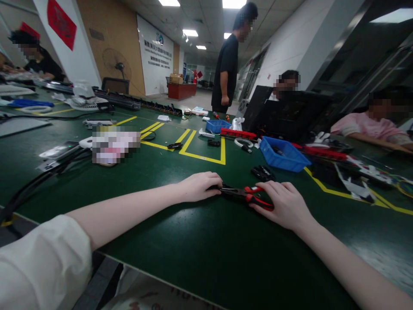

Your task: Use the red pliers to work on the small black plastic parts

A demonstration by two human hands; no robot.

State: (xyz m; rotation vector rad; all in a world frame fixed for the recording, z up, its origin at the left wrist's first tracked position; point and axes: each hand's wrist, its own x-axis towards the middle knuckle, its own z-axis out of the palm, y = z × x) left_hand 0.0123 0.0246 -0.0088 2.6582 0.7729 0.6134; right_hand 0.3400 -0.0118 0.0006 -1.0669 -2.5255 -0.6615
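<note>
My right hand (287,204) is closed round the red and black handles of a pair of long-nose pliers (238,192), whose jaws point left. At the tips of those jaws, my left hand (200,186) pinches a small black part (214,187), mostly hidden by the fingers. Whether the jaws grip that part I cannot tell. Both hands are just above the green tabletop (193,241). Beyond the pliers, to the right, lies a small heap of black parts (263,173).
A blue bin (284,154) stands right of the heap, and a smaller blue tray (217,125) farther back. Yellow tape (206,159) marks the table. On the left lie a phone (116,146) and black cables (48,174). A person (227,64) stands beyond the table; others sit around it.
</note>
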